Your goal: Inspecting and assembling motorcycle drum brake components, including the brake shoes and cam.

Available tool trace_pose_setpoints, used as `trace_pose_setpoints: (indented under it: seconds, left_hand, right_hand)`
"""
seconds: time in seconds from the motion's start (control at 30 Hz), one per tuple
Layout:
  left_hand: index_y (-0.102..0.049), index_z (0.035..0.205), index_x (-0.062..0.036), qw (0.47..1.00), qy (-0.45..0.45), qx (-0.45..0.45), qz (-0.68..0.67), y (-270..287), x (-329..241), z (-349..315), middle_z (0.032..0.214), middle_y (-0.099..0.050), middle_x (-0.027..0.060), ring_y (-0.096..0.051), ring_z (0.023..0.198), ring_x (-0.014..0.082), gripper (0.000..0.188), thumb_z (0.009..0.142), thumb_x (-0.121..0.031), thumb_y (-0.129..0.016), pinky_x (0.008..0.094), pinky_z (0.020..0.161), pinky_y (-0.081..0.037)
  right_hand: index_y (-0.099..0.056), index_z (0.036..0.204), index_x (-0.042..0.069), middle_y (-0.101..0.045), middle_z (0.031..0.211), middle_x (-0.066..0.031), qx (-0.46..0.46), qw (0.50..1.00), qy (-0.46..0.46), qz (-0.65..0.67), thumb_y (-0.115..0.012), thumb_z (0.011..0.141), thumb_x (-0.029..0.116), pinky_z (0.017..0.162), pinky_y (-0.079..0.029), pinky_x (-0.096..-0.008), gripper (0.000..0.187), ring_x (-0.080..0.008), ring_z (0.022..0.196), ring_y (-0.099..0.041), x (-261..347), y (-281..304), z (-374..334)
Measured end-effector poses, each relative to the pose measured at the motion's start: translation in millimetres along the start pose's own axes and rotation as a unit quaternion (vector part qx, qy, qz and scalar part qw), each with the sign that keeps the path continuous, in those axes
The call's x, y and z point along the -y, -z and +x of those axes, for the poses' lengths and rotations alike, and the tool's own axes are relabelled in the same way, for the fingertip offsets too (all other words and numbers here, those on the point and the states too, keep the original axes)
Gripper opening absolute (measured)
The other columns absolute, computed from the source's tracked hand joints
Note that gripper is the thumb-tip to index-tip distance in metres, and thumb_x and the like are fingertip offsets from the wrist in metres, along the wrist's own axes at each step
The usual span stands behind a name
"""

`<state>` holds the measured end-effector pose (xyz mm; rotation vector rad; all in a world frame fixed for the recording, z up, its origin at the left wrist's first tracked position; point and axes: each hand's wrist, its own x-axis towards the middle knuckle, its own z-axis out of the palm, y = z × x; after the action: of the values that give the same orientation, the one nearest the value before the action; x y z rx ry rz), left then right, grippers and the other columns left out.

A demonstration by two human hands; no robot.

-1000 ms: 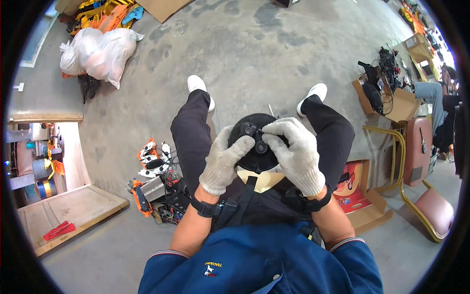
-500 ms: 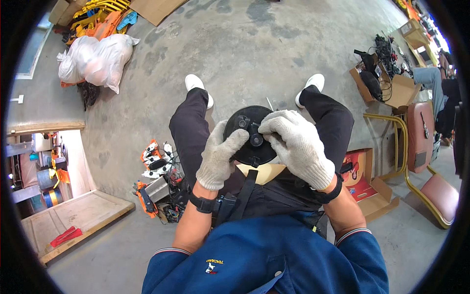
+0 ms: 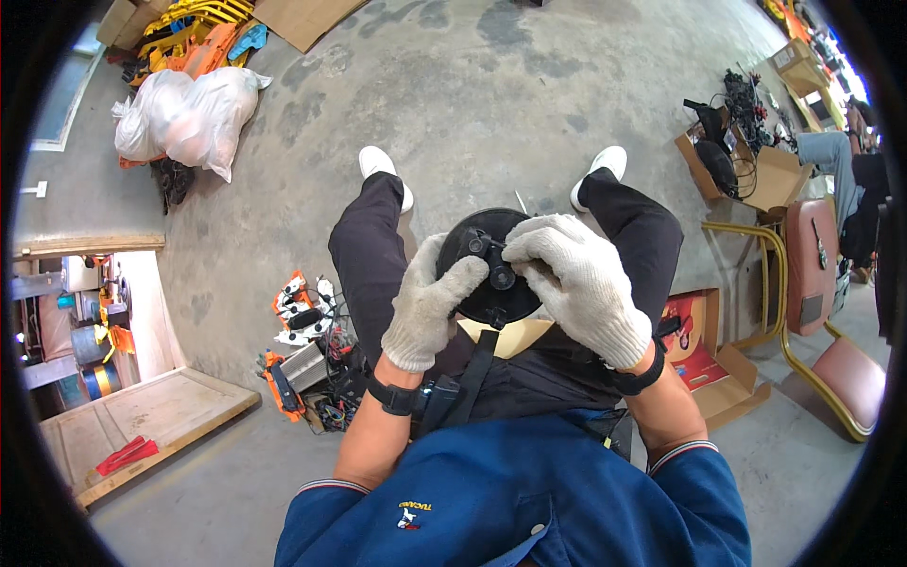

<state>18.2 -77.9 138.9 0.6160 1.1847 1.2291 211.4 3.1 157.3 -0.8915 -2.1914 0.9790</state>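
Observation:
A round black disc-shaped part [image 3: 484, 300] is held over my lap, its face turned up, with small black fittings and a round knob-like piece [image 3: 502, 277] near its middle. My left hand [image 3: 422, 307], in a white knitted glove, grips the disc by its left edge, the thumb laid over the face. My right hand [image 3: 583, 285], gloved the same way, has thumb and fingers pinched together at the fittings beside the knob. Whatever lies between those fingertips is hidden. A dark strap [image 3: 470, 383] lies just below the disc.
Left of my leg lie orange, white and black machine parts [image 3: 304, 326] with wires. An open cardboard box with red print [image 3: 704, 345] sits at right, near a gold-framed chair [image 3: 779, 283]. Farther right, a carton [image 3: 770, 175] holds black parts; white bags [image 3: 194, 113] lie far left.
The disc has shifted slightly to the right and toward me, and both hands have moved with it. My right fingers still pinch at the fittings.

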Motion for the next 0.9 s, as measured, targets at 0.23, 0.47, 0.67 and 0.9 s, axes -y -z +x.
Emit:
trace_pose_setpoints:
  seconds: [0.23,0.47,0.67,0.9]
  left_hand:
    - [-0.053,0.132,0.0077,0.999,0.024,-0.003,-0.041,-2.5,3.1,-0.6,0.119,-0.067,0.0135,-0.069,0.107,0.0179,0.053,0.098,-0.024,-0.077,0.0325,0.094,-0.059]
    - [-0.053,0.133,0.0085,0.999,-0.031,0.011,-0.012,1.1,12.0,-2.3,0.119,-0.067,0.0149,-0.069,0.106,0.0179,0.053,0.098,-0.025,-0.075,0.0326,0.094,-0.059]
    - [-0.054,0.133,0.0072,0.999,0.029,0.01,-0.044,-6.0,0.3,-3.3,0.12,-0.067,0.0141,-0.07,0.105,0.0182,0.048,0.1,-0.023,-0.071,0.0325,0.093,-0.06]
    - [-0.055,0.132,0.0052,0.993,0.045,0.015,-0.108,-7.2,0.5,-1.6,0.12,-0.067,0.0136,-0.071,0.105,0.0188,0.04,0.101,-0.018,-0.068,0.0338,0.091,-0.062]
  right_hand:
    - [-0.07,0.103,0.007,-0.071,0.108,-0.0093,-0.016,1.0,0.015,0.001,-0.074,0.083,-0.002,0.087,-0.056,-0.0406,0.023,-0.0329,0.101,-0.069,4.0,4.7,-1.9]
    - [-0.07,0.103,0.008,-0.071,0.107,-0.0087,-0.008,1.0,-0.002,-0.001,-0.075,0.082,-0.001,0.088,-0.056,-0.0414,0.023,-0.0323,0.103,-0.069,8.8,4.0,-1.2]
    - [-0.071,0.103,0.008,-0.071,0.107,-0.0085,-0.023,1.0,0.006,0.004,-0.075,0.083,-0.001,0.087,-0.056,-0.0418,0.023,-0.0331,0.103,-0.069,7.0,6.1,-3.6]
    - [-0.07,0.105,0.008,-0.071,0.107,-0.0102,-0.023,0.999,0.033,0.008,-0.075,0.083,0.0,0.086,-0.057,-0.042,0.023,-0.034,0.101,-0.069,9.7,7.1,5.1]
